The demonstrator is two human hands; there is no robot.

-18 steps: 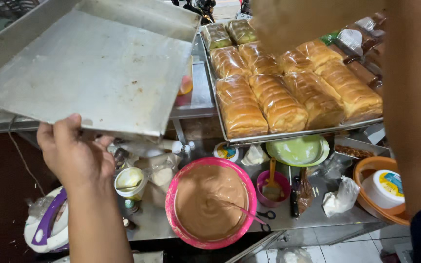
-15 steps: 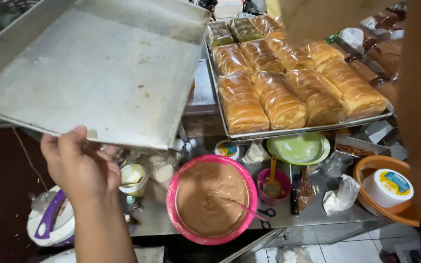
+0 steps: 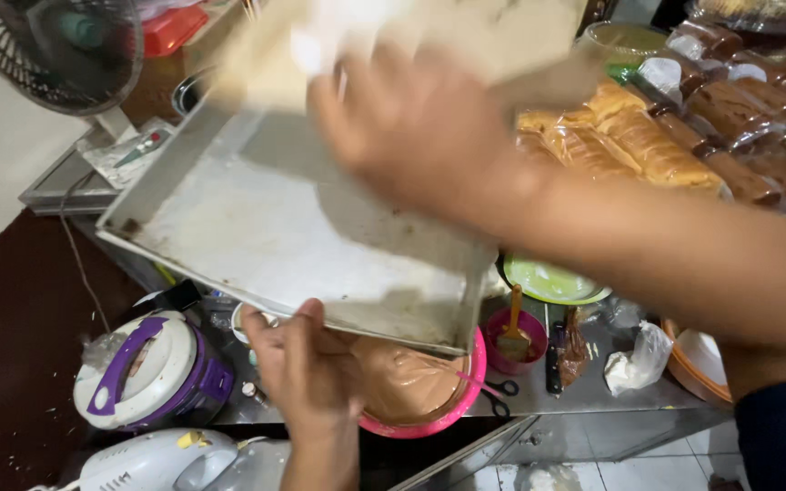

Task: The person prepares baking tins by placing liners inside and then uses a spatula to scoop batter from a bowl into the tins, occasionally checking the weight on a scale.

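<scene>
- Cluttered steel table (image 3: 593, 400): pink bowl of brown batter (image 3: 411, 386), white-and-purple rice cooker (image 3: 152, 368), wrapped bread loaves (image 3: 629, 145).
- Large grey metal baking tray (image 3: 293, 236) now sits lower and more level than 0.5 s ago, over the bowl.
- Left hand (image 3: 307, 373) fingers curled on its near edge.
- Right hand (image 3: 420, 136) has swung in above the tray, blurred; grip on pale sheet (image 3: 429, 36) cannot be told.
</scene>
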